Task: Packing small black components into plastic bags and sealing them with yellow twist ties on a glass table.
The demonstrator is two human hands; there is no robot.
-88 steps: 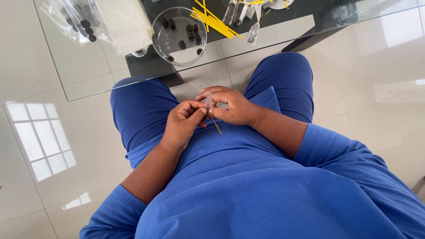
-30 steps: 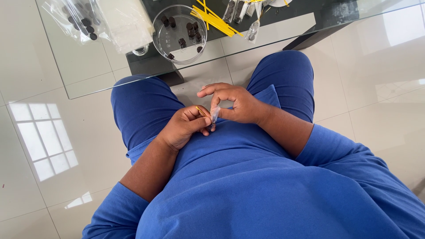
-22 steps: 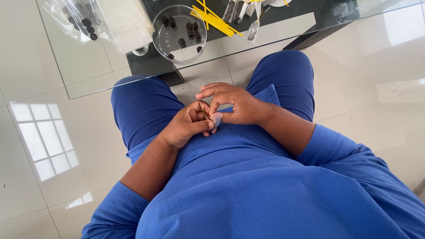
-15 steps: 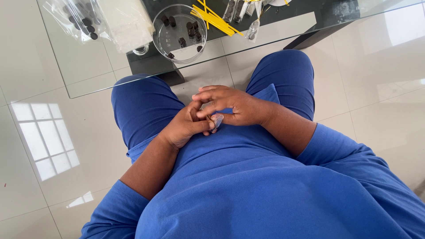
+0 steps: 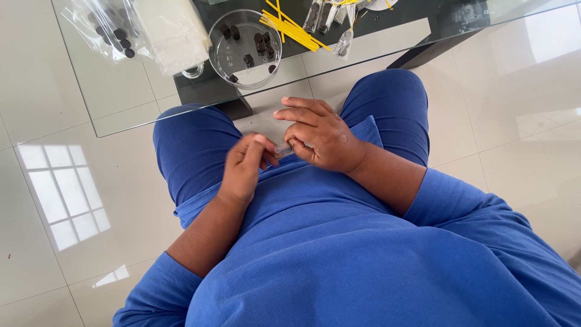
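Clear small tube pinched between left hand and right hand.

Clear plastic bag at far left of glass table, with dark round pieces inside. Just beside it, whitish flat bag, partly see-through. Small clear sachets at far edge, near yellow sticks; one more narrow clear sachet closer. No labels, signs or screens visible.
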